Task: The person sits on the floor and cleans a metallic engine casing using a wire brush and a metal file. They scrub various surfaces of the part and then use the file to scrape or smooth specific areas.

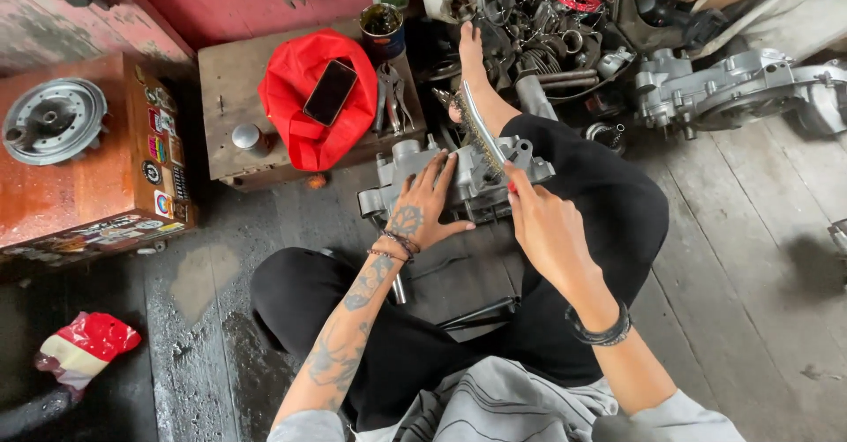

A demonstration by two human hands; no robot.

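well, looking past my hands first: beyond the left hand a small dark round tin can (382, 26) stands at the far edge of a low wooden block (231, 80), and it seems to hold dark odds and ends, though i cannot tell which. on the same block lies a red cloth bag (304, 107) with a black phone (330, 92) resting flat on top of it, and a pair of grey pliers (393, 98) just beside the bag. farther out from my right hand sits a heap of metal rings and engine parts (547, 27), loose on the floor.

my left hand (422, 208) lies spread, fingers apart, pressed flat on the grey cast-metal engine casing (459, 182) that rests on the plank floor between my knees, right under both hands. my right hand (549, 226) is closed in a grip around the red-tipped handle of a long curved wire brush (481, 129), whose bristled end reaches over the far side of the casing, touching or nearly touching it. a bare foot (472, 49) stretches out beyond the brush. away to the left of my left hand a rust-red metal box (97, 177) carries a grey round hub (53, 120).
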